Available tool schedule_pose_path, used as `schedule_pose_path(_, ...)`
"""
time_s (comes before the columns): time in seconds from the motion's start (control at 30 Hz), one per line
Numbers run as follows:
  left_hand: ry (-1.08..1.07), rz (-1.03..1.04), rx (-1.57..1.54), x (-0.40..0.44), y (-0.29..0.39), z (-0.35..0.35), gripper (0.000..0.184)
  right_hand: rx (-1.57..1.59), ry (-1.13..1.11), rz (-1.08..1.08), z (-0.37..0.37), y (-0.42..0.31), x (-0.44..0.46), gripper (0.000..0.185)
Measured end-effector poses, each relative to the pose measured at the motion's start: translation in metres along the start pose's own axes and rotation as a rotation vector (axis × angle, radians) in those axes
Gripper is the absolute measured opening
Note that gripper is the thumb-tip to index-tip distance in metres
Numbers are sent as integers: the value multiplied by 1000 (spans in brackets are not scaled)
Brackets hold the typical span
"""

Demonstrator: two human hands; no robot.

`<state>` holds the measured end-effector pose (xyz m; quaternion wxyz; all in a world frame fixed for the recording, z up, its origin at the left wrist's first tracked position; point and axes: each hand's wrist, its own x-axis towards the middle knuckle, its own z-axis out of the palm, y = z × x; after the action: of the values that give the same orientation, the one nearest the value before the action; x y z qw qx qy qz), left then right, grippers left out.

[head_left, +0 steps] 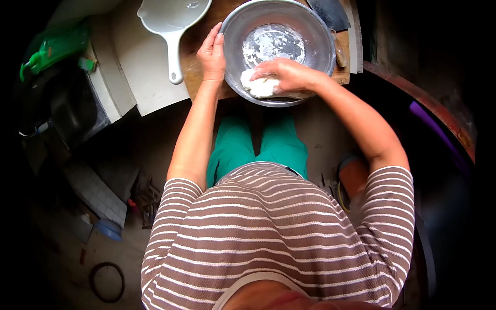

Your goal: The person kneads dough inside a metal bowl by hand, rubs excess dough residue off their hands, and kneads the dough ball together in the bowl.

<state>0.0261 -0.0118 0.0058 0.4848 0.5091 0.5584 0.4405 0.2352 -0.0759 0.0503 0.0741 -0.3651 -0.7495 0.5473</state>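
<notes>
A wide grey metal bowl (321, 49) stands at the counter's front edge, its bottom smeared with white flour. Inside it, against the near left wall, lies a lump of white dough (261, 89). My right hand (289, 76) reaches into the bowl from the right, its fingers curled over the dough and pressing on it. My left hand (212, 58) grips the bowl's left rim, fingers up along the outside wall.
Left of the bowl sits a white ladle-shaped pan (173, 39), handle toward me. A wooden board (227, 10) lies under the bowl. A knife with a broad dark blade (330, 13) is at its right. A green bottle (54, 49) stands by a dark sink (77, 106) at far left.
</notes>
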Motion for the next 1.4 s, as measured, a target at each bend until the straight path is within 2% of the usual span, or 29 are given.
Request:
schedule_pose_path(0.13,-56,-63,-103,-6,1,-7,30,416,487,94,27,-9,28,63)
schedule_pose_path(0.2,-53,-169,-122,-10,5,-9,31,681,748,157,36,-11,49,61)
schedule_pose_path(0.23,-51,-115,-78,-12,8,-8,32,808,890,189,38,-15,58,56)
schedule_pose_path(0.27,-54,-117,-73,-14,8,-8,32,1024,1004,225,39,-13,67,57)
schedule_pose_path(0.33,-25,-13,25,-16,2,-9,30,1597,1246,62,32,-20,81,59)
schedule_pose_path(0.4,-29,-9,12,-14,-2,-7,30,1582,1285,76,34,-20,82,58)
schedule_pose_path(0.47,-17,-13,-50,-12,-3,-6,30,746,1017,240,44,-4,71,57)
schedule_pose_path(0.53,-67,-100,-71,-6,1,-9,31,492,617,162,37,-3,44,67)
schedule_pose_path(0.6,-195,-55,-119,6,4,-6,31,374,274,210,32,-7,19,65)
schedule_pose_path(0.67,-390,-12,112,27,16,3,32,240,108,121,26,-2,4,64)
schedule_pose_path(0.73,-465,3,183,41,24,14,37,136,137,85,24,4,-6,65)
schedule_pose_path(0.8,-325,139,258,47,34,20,42,315,515,216,21,9,-13,65)
schedule_pose_path(0.83,-340,154,254,46,29,16,44,437,672,273,21,11,-13,63)
schedule_pose_path(0.87,-224,272,338,29,23,9,43,427,827,305,20,16,-12,63)
schedule_pose_path(0.9,-108,235,336,5,17,4,46,616,968,313,18,14,-7,64)
schedule_pose_path(0.93,-46,110,259,-24,25,0,49,808,1108,319,16,12,-2,65)
schedule_pose_path(1.0,-33,47,325,-76,13,-6,53,931,1189,239,14,19,5,68)
schedule_pose_path(1.03,-82,-73,208,-96,-8,-6,55,1028,1276,178,13,17,12,70)
schedule_pose_path(1.07,-101,-230,-40,-108,-2,4,57,1126,1358,117,13,14,18,73)
schedule_pose_path(1.13,-133,-297,-156,-108,5,16,59,1139,1352,139,15,19,28,76)
schedule_pose_path(1.2,-111,-308,-155,-93,3,27,56,906,1339,154,21,35,37,79)
schedule_pose_path(1.3,-71,-152,-212,-67,5,33,48,744,1355,206,19,42,51,81)
schedule_pose_path(1.33,-87,-110,-89,-60,4,28,48,726,1377,185,15,33,57,81)
schedule_pose_path(1.4,-115,-36,34,-47,7,21,46,449,1193,323,10,29,58,78)
